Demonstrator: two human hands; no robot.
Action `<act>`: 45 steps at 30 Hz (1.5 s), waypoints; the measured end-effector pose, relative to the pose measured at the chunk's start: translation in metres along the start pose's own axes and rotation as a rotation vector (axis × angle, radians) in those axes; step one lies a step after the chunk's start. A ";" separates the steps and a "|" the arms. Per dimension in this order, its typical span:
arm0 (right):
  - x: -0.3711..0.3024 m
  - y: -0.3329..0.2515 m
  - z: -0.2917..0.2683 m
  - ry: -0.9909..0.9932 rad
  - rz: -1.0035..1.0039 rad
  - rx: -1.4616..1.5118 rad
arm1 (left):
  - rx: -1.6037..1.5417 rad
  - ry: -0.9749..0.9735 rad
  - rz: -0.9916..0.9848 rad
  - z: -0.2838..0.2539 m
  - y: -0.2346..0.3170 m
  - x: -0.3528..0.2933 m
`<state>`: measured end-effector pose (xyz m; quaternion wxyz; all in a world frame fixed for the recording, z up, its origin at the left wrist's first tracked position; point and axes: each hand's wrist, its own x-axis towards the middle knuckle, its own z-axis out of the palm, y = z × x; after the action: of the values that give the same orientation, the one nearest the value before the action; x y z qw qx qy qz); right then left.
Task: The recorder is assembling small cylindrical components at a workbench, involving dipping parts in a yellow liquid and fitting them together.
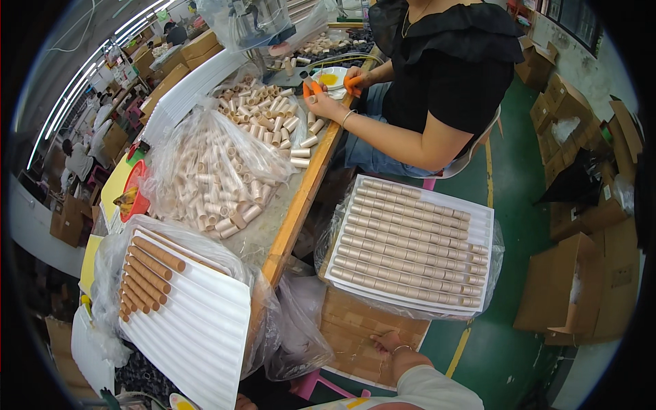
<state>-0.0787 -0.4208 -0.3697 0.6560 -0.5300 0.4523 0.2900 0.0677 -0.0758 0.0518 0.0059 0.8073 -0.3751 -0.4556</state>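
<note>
My right hand rests at the cardboard box below the tray of tubes, a thin bracelet at the wrist. Its fingers look partly stretched out, with nothing seen in them. Just above it, a white ridged tray holds rows of short beige tubes. At the lower edge only a small piece of my left hand shows, its fingers hidden. Nearest to it is a second white ridged tray, tilted, with several longer brown tubes at its upper left.
A heap of loose beige tubes, partly under clear plastic, lies on the wood-edged table. Across from me, a seated person's hand with orange finger covers holds a dark-tipped tube. Cardboard boxes line the right wall. A red basket stands left.
</note>
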 end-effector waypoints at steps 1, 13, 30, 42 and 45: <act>0.002 0.000 0.001 0.002 0.004 -0.006 | -0.002 0.036 0.007 0.007 -0.003 0.000; -0.002 -0.005 0.000 0.014 0.008 -0.038 | -0.027 0.440 0.167 0.066 -0.034 0.000; 0.010 0.004 0.002 0.008 -0.003 -0.057 | 0.035 0.605 0.359 0.079 -0.049 0.003; 0.011 0.004 -0.001 0.009 0.016 -0.051 | -0.018 0.555 0.291 0.076 -0.045 0.003; 0.010 0.003 0.000 -0.014 -0.005 -0.039 | 0.015 0.593 0.346 0.077 -0.045 0.003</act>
<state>-0.0770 -0.4212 -0.3797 0.6492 -0.5420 0.4408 0.3008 0.0386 -0.0203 -0.0111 0.1859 0.8291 -0.4916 -0.1906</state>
